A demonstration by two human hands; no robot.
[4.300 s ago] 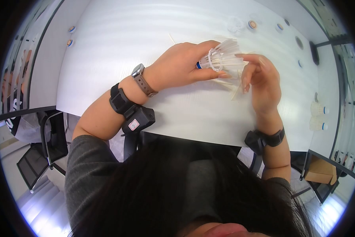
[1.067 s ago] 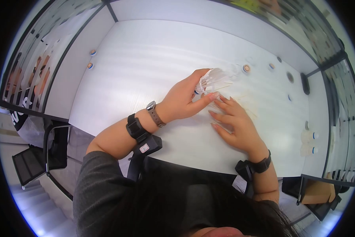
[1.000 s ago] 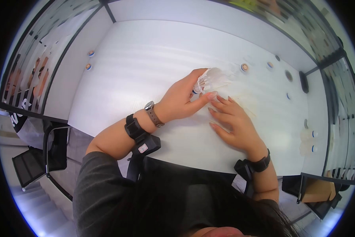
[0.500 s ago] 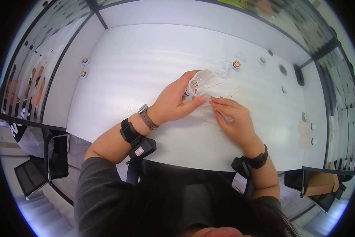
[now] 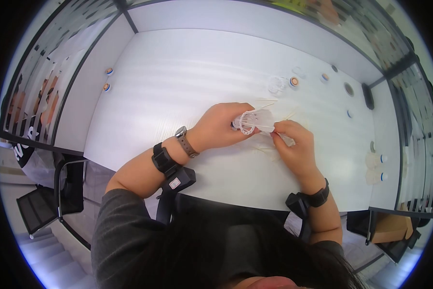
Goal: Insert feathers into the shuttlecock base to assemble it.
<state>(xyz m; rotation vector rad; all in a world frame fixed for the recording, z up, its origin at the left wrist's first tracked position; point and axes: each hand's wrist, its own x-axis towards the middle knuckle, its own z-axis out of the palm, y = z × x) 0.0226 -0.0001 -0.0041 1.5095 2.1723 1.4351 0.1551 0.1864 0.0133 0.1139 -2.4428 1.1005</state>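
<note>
Over the white table [image 5: 178, 72], the left hand [image 5: 221, 125] curls around a shuttlecock [image 5: 259, 119]. The right hand [image 5: 297, 144], angled inward, pinches a feather [image 5: 269, 127] between thumb and fingers.

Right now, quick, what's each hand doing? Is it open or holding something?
Left hand: closed, holding a shuttlecock.
Right hand: closed, pinching a white feather at the shuttlecock's wide end; can't tell if it's attached.

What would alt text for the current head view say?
A person's left hand holds a shuttlecock near its base; the right hand pinches at its feathered end. Thin sticks lie nearby on the white table, with two more shuttlecocks along its right side.
</note>
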